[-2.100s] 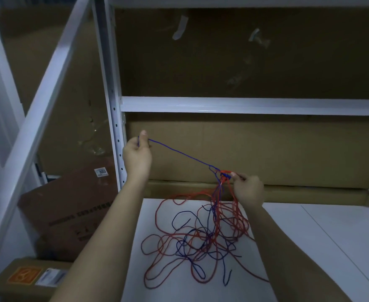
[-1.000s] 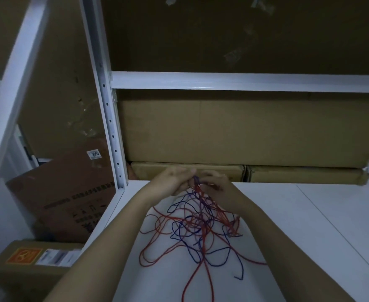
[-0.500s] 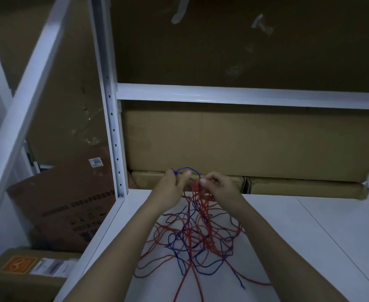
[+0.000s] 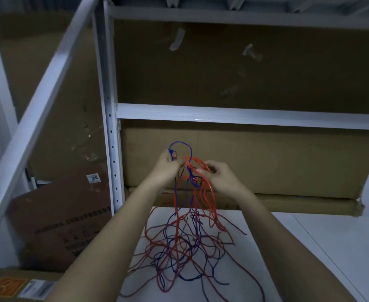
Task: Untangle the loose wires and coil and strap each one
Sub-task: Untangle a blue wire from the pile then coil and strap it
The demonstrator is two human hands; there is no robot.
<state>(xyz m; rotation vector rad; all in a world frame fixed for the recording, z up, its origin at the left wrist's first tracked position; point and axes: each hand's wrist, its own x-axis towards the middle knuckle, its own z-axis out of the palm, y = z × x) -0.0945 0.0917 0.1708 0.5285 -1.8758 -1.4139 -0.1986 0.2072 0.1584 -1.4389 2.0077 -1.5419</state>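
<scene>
Hanging from both raised hands, the red wire [image 4: 209, 192] and blue wire [image 4: 180, 146] trail down tangled onto the white table [image 4: 309, 247]. A blue loop is pinched by the left hand [image 4: 166, 164], while red strands are gripped by the right hand [image 4: 220, 177].

Dim, bluish indoor light, murky shadowed upper corners, soft grainy detail, wide-angle bending at the edges

Wires [image 4: 185, 243] on table [image 4: 309, 258], boxes [image 4: 266, 162] behind, perhaps shelved
</scene>
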